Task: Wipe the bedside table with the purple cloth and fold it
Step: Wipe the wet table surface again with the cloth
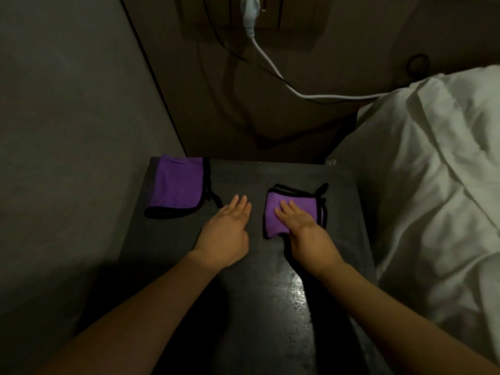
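Note:
A small folded purple cloth (pixel 281 204) with black trim lies on the dark bedside table (pixel 270 293), right of its middle. My right hand (pixel 303 226) rests flat on this cloth with straight fingers. To the cloth's left, my left hand (pixel 227 228) lies flat over the bare tabletop, fingers straight, holding nothing. A second purple cloth (pixel 177 186) with black trim, folded larger, lies at the table's far left corner, apart from both hands.
A bed with rumpled white bedding (pixel 433 185) borders the table on the right. A white cable (pixel 273 66) and thin dark wires hang from a wall socket behind the table. A grey wall (pixel 67 131) stands along the left.

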{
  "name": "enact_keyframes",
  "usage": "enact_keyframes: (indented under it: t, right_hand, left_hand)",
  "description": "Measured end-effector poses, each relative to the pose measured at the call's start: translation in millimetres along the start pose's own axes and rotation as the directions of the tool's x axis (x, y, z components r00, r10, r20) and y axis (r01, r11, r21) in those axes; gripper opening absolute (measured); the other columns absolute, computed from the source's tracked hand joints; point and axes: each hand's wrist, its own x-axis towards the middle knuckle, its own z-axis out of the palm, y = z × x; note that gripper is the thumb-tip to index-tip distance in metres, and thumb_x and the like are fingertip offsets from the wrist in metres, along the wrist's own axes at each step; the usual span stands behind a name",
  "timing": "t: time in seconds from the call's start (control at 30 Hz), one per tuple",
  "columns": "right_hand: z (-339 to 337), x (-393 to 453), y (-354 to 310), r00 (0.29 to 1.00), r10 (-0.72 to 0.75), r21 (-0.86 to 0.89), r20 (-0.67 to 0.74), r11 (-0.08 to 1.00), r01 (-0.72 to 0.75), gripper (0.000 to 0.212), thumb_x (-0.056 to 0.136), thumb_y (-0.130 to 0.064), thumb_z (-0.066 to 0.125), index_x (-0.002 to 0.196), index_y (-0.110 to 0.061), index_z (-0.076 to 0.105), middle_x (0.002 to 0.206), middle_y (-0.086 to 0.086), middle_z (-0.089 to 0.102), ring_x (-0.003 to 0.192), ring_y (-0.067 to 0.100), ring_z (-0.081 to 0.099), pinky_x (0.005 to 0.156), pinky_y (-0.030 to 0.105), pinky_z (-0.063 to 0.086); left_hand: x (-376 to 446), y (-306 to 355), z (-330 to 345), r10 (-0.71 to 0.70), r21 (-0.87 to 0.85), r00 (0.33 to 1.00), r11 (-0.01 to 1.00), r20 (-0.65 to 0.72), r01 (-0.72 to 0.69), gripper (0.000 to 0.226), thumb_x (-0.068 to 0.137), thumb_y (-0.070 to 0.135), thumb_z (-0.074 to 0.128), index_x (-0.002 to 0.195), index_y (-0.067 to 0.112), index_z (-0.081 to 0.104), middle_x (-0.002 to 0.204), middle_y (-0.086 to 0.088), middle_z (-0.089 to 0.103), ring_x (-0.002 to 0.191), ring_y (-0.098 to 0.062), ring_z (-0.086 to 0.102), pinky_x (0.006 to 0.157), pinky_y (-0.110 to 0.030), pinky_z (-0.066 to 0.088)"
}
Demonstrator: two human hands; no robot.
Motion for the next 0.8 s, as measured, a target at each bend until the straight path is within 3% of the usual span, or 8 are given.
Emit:
enact_keyframes:
  t: [0.1, 0.37, 0.67, 0.8]
  right_hand:
    - [2, -23, -2, 1.000, -0.017, -0.049, -0.018, 0.999, 0.016, 0.056, 0.070, -0.019, 0.030, 0.116, -0.001, 0.058, 0.121, 0.022, 0.058, 0.112, 0.040, 0.053, 0.092, 0.054, 0.030]
    - [7, -82, -18, 0.999, -0.033, -0.118, -0.022, 0.993, 0.030, 0.056, 0.065, -0.015, 0.033, 0.113, -0.010, 0.062, 0.118, 0.011, 0.063, 0.108, 0.027, 0.059, 0.089, 0.041, 0.039]
    - [18, -140, -35, 0.996, -0.049, 0.025, 0.078, 0.999, 0.047, 0.058, 0.063, -0.019, 0.039, 0.119, -0.019, 0.052, 0.123, 0.003, 0.061, 0.116, 0.016, 0.051, 0.102, 0.023, 0.026]
    - [12, -143, -37, 0.999, -0.036, 0.144, 0.036, 0.989, 0.031, 0.050, 0.065, -0.017, 0.039, 0.112, -0.022, 0.054, 0.119, 0.002, 0.063, 0.112, 0.014, 0.054, 0.094, 0.023, 0.040]
  left_hand:
    - [-2, 10, -1, -0.041, -0.013, 0.999, 0.999, 0.022, 0.041, 0.064, 0.089, 0.012, 0.037, 0.146, 0.008, 0.008, 0.158, -0.007, 0.002, 0.146, -0.016, 0.000, 0.117, -0.022, 0.002]
    - [-11, 18, 1, -0.054, -0.008, 0.997, 0.998, 0.060, 0.055, 0.065, 0.089, 0.011, 0.036, 0.146, 0.007, 0.006, 0.158, -0.008, 0.001, 0.146, -0.017, 0.000, 0.117, -0.024, 0.003]
    - [-21, 28, 4, -0.077, -0.002, 0.995, 0.997, 0.062, 0.077, 0.065, 0.089, 0.013, 0.037, 0.146, 0.007, 0.007, 0.158, -0.008, 0.002, 0.146, -0.018, 0.001, 0.118, -0.026, 0.007]
    - [-25, 36, 7, -0.068, -0.002, 0.997, 0.998, 0.047, 0.068, 0.064, 0.088, 0.011, 0.037, 0.146, 0.006, 0.010, 0.158, -0.009, 0.005, 0.146, -0.017, 0.003, 0.117, -0.023, 0.007]
